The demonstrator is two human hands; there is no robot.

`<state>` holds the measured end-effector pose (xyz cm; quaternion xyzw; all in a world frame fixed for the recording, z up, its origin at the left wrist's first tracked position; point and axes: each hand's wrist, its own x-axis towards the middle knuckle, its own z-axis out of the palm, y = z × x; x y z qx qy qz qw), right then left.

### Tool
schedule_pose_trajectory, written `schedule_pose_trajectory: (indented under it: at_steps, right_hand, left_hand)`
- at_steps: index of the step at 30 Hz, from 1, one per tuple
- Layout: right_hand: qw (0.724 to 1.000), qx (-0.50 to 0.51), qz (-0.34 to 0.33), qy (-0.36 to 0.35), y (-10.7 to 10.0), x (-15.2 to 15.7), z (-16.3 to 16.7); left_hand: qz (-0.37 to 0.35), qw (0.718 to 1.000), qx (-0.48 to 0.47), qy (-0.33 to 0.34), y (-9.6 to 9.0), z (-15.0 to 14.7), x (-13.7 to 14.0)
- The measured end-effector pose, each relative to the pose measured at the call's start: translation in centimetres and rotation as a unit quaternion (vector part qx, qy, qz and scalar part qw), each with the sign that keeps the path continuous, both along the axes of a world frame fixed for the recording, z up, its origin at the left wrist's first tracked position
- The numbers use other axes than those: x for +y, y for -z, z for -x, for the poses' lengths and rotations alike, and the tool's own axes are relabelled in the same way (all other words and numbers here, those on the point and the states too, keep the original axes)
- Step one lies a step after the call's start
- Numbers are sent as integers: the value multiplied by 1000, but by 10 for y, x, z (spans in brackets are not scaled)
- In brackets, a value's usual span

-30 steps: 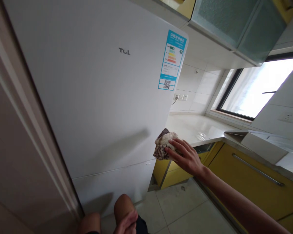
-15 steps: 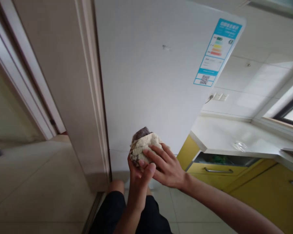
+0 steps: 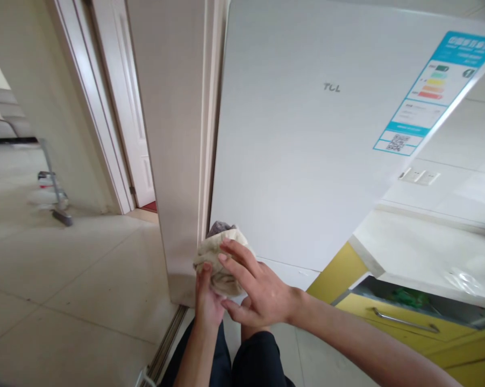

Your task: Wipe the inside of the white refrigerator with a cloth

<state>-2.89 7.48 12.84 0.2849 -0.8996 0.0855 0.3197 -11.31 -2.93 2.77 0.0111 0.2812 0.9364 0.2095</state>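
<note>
A bundled cloth point(image 3: 211, 251), cream with a grey-purple part at its top, sits in front of me at the lower middle of the view. My left hand point(image 3: 208, 301) grips it from below, with the thumb on its near side. Over its right side reaches my right hand point(image 3: 264, 293), its fingers stretched out and apart. The fingertips lie over the cloth; whether they press on it I cannot tell. Just beyond the bundle stands a pale fridge point(image 3: 291, 177) with TCL lettering and a blue-edged energy label point(image 3: 436, 91).
Left of the fridge is a sliding door panel point(image 3: 173, 150) with a floor track point(image 3: 170, 338). A broom point(image 3: 61, 215) stands farther left. On the right are a white counter point(image 3: 412, 247) and a yellow drawer point(image 3: 396, 317), partly pulled out, with something green inside.
My view has swung left, so the fridge and counter appear farther right. My right hand's fingers have lifted and spread from the cloth, while my left hand still holds it.
</note>
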Motion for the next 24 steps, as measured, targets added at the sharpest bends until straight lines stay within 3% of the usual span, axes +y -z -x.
schedule_pose_trajectory:
  at_steps: [3,6,10,13,16,20,24]
  right_hand:
    - [998,-30,36,-33,-10,2,16]
    - [999,-44,10,31,-11,22,47]
    - [977,-48,-127,166,1,47,106]
    - [948,-52,-251,189,13,50,149]
    - [918,-49,-330,216,24,47,186]
    - [879,-30,-400,258,38,48,224]
    - [876,-31,-397,273,50,54,246]
  left_hand:
    - [20,998,-47,-22,14,14,-34]
    - [60,994,-91,-28,26,24,-71]
    - [92,975,-179,-92,38,27,-110]
    - [104,969,-198,-107,47,25,-130]
    - [118,970,-183,-110,55,24,-146]
    - [131,960,-211,-129,62,25,-161]
    - [133,953,-232,-141,63,25,-167]
